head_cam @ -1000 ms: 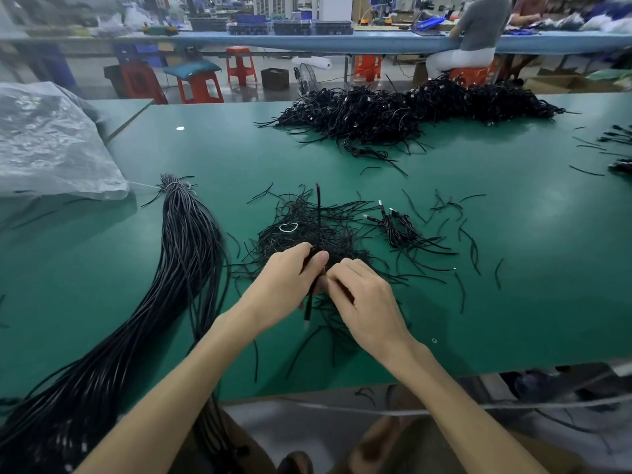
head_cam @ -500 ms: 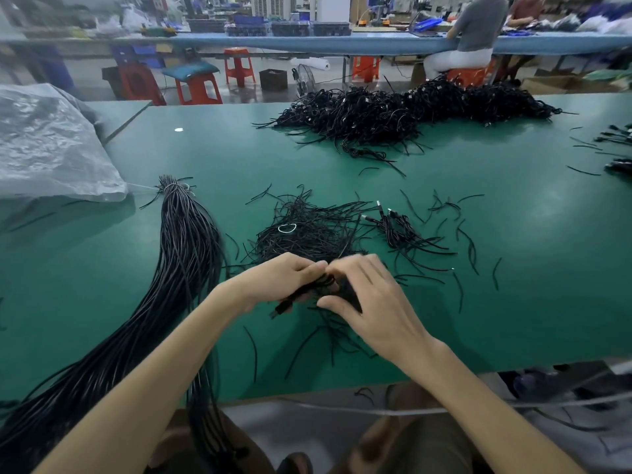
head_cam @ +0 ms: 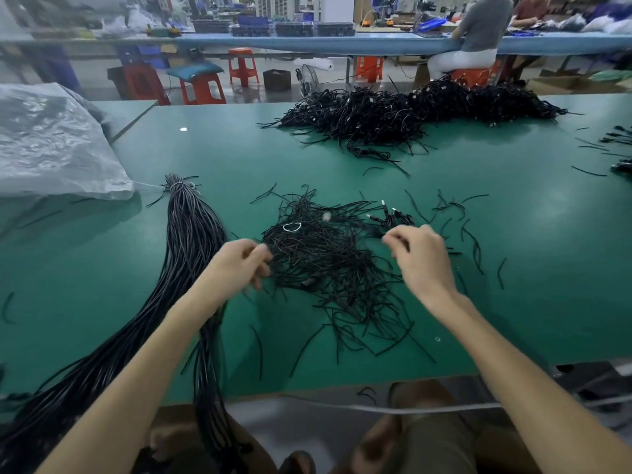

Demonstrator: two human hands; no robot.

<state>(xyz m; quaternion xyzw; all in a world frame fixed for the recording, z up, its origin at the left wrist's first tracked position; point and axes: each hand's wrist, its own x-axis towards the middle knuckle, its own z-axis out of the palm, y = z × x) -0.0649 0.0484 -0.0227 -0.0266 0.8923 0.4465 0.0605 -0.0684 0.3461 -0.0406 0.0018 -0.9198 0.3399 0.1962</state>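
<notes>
Progress, judged from the layout: a large heap of coiled cables (head_cam: 410, 114) lies along the far edge of the worktop (head_cam: 530, 268), and a few cables with plugs (head_cam: 393, 217) sit just right of centre. We take these as work done. Still to do, in our reading: the long cable bundle (head_cam: 191, 241), running from left of centre out over the near edge, is thick and tied at its far end. The tangle of short black ties (head_cam: 325, 265) at the centre remains plentiful.

Pose: both forearms enter over the near edge.
- Left hand (head_cam: 239, 265): knuckles up, fingers curled at the tangle's left margin. We cannot tell whether a tie is pinched, because of blur.
- Right hand (head_cam: 422, 258): at the tangle's right margin, just beside the plugged cables, thumb and forefinger drawn together. A dark smear leads from them; we cannot tell if it is held.
</notes>
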